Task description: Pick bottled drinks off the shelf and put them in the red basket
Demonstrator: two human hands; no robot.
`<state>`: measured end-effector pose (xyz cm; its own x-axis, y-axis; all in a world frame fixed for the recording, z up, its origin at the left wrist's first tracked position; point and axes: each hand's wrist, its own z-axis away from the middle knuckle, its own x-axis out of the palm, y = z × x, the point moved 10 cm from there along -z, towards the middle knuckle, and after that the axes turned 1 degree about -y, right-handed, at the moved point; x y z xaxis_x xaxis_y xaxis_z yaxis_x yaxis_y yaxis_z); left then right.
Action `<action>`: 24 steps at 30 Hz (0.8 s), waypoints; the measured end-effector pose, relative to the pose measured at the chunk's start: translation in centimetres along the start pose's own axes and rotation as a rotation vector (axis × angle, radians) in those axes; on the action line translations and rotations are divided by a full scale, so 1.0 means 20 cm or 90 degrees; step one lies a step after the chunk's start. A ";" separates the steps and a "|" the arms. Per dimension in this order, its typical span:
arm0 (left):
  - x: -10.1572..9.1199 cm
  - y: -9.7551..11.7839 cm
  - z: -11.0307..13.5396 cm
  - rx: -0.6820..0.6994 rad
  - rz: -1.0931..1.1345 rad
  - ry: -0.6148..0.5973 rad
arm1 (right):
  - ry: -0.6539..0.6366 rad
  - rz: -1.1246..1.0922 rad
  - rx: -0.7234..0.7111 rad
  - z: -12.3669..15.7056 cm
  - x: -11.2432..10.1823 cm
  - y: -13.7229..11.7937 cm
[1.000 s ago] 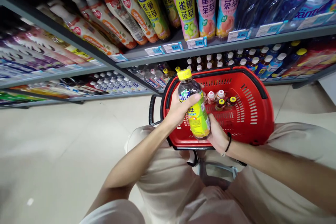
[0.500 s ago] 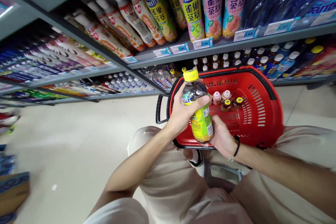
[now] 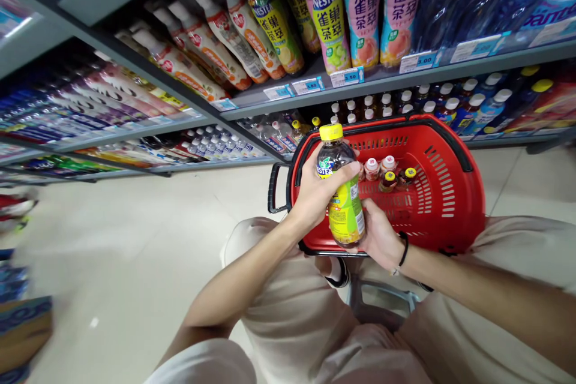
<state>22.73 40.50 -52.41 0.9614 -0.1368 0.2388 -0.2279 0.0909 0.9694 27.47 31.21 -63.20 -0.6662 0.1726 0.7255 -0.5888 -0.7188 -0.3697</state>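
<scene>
Between my two hands is a bottle of Nestea iced tea (image 3: pixel 345 207), with a yellow cap, dark liquid and a yellow-green label. It leans a little, its cap away from me. My left hand (image 3: pixel 317 189) wraps around its upper half, thumb across the front. Lower down, my right hand (image 3: pixel 380 231) grips the base from the right; its fingertips are mostly hidden behind the bottle. Beneath it is a red shopping basket (image 3: pixel 450 216) with a black rim. Inside stand several small bottles, some with white caps (image 3: pixel 371 167) and two with yellow caps (image 3: pixel 388 179).
Ahead runs a grey shelf (image 3: pixel 378 85) with price tags, stocked with Nestea bottles (image 3: pixel 327 24) and white-capped juice bottles (image 3: pixel 216 57). More bottles (image 3: pixel 454 109) fill the level below. A cardboard box (image 3: pixel 24 333) lies at left on the pale floor (image 3: pixel 135 264).
The bottle and both hands have shifted very slightly to the right and down. My grip is the same, and the basket looks unmoved.
</scene>
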 end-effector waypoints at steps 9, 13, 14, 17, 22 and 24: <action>-0.03 0.00 0.01 -0.009 -0.045 0.021 | -0.087 0.010 -0.004 -0.03 0.01 0.05; -0.06 -0.04 -0.01 -0.043 -0.030 0.045 | -0.129 0.027 0.013 -0.01 0.02 0.06; -0.06 -0.05 -0.02 -0.051 -0.019 0.045 | -0.127 0.028 0.017 -0.01 0.03 0.06; -0.07 -0.08 -0.03 -0.066 0.005 0.046 | -0.098 0.027 0.028 0.00 0.02 0.05; -0.05 -0.09 -0.05 -0.079 0.024 0.031 | -0.090 0.028 0.042 -0.01 0.00 0.06; -0.05 -0.09 -0.04 -0.103 0.040 0.032 | -0.126 0.050 0.043 -0.01 0.01 0.07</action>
<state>22.35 41.35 -54.51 0.9536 -0.0762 0.2913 -0.2635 0.2565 0.9299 26.52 30.40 -63.64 -0.6014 -0.0165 0.7988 -0.5026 -0.7693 -0.3944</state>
